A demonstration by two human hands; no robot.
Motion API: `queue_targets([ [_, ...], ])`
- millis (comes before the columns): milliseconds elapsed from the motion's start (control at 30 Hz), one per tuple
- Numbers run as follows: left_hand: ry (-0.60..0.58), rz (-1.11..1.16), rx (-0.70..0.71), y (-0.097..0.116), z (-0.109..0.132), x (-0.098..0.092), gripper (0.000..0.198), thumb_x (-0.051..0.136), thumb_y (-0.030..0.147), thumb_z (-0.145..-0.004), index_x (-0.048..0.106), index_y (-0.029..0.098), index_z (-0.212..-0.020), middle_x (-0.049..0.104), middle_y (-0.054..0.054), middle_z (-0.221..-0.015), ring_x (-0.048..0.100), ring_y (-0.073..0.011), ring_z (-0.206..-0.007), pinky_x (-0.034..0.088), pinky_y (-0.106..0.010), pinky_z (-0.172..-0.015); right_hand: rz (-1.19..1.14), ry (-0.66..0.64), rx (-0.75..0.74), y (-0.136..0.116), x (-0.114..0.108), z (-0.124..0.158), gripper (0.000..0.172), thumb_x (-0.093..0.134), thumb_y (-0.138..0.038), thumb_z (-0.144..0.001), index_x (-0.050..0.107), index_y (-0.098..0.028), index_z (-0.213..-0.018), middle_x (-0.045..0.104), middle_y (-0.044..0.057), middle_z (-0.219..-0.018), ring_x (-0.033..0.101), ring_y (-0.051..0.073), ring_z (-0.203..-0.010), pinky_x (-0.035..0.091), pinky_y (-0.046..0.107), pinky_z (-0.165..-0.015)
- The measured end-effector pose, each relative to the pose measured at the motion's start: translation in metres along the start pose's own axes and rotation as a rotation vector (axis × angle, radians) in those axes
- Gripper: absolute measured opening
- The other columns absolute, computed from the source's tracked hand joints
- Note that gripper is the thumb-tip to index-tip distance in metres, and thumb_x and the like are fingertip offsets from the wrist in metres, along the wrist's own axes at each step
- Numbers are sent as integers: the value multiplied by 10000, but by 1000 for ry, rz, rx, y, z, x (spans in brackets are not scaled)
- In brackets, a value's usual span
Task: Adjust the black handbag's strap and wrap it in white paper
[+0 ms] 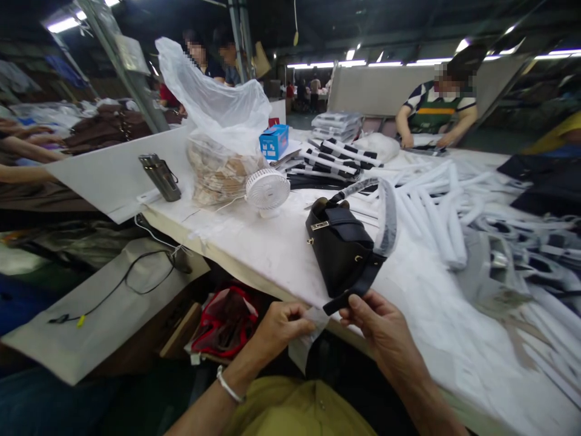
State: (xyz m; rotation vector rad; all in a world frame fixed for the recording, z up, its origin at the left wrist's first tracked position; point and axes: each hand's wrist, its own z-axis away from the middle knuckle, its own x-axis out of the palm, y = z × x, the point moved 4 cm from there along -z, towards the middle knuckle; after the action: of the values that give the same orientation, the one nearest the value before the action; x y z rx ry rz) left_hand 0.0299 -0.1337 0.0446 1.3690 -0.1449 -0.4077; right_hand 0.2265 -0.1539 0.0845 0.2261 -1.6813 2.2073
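Observation:
A black handbag (340,248) with gold-coloured fittings stands tilted near the front edge of the white table. Its handle (388,221) arches up on the right, covered in clear plastic wrap. My right hand (379,321) pinches the free end of a black strap (347,298) that runs down from the bag's side. Just left of it, my left hand (285,327) is closed on a thin, whitish translucent sheet (316,318), apparently plastic film. The sheet lies close to the strap's tip; I cannot tell whether they touch.
A white fan (267,189), a dark flask (160,177) and a big clear plastic bag (222,157) stand on the left. White wrapped strips (431,206) pile up on the right. Below the edge sits a red bag (227,324). A co-worker (436,112) works across the table.

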Motion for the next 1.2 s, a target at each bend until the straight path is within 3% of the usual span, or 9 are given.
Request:
queue_targets([
  [133,-26,-33,9,6,0,3,175,702,299,-706,697,128,-667,604,17,-619,487,-110,-596,353,-212,-566,169,-54,-61,-1,2,1,369,807,-498,-721,680,-153,-753,664,22,-648,560,121,-588,465,243,-608],
  [333,-86,-23,-21,5,4,6,140,707,266,-698,690,131,-665,621,14,-607,510,-112,-571,356,-208,-545,254,1,-90,-2,-4,-1,373,788,-523,-717,684,-166,-743,622,-1,-621,501,112,-585,403,237,-581],
  [1200,-78,76,-13,-1,3,3,219,734,341,-709,679,131,-685,630,3,-624,530,-123,-574,392,-217,-562,356,-25,-16,3,-4,-1,393,787,-552,-689,683,-172,-692,633,8,-652,526,144,-615,411,237,-557],
])
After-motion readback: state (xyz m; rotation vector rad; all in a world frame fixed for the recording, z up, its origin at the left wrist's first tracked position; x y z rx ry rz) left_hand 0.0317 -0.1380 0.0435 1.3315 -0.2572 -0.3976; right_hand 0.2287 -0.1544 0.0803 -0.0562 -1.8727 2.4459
